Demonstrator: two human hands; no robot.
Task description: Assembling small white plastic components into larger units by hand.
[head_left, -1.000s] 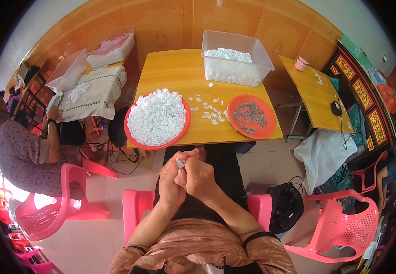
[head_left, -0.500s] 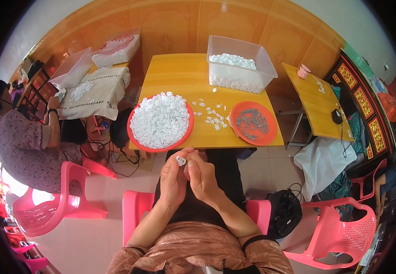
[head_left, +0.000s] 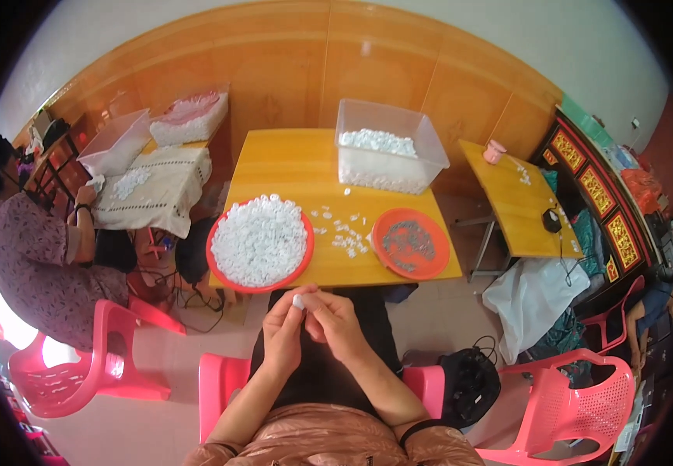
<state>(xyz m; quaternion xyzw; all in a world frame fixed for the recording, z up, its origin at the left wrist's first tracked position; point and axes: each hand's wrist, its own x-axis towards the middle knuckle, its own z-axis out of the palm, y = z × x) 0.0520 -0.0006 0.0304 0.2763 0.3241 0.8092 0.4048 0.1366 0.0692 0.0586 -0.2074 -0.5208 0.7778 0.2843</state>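
Note:
Above my lap, just in front of the table edge, my two hands meet. My left hand (head_left: 283, 335) pinches a small white plastic piece (head_left: 298, 301) between thumb and fingers. Pressed close beside it, my right hand (head_left: 335, 320) has its fingers closed; whatever they hold is hidden. Beyond my hands, a red round basin (head_left: 305, 264) heaped with white plastic pieces (head_left: 261, 239) stands on the yellow table (head_left: 282, 167). To its right is a red-orange plate (head_left: 437, 260) of small grey metal parts (head_left: 410, 241). Loose white pieces (head_left: 346, 234) lie between them.
At the table's back stands a clear bin (head_left: 387, 175) part-filled with white pieces. A person (head_left: 37, 264) works at a cloth-covered table (head_left: 177, 190) on the left. Pink chairs (head_left: 561, 412), a black bag (head_left: 468, 380) and a side table (head_left: 507, 206) are around me.
The view has tilted up, so the table and my hands appear lower. The white piece has turned between my fingers, and its two holes no longer show.

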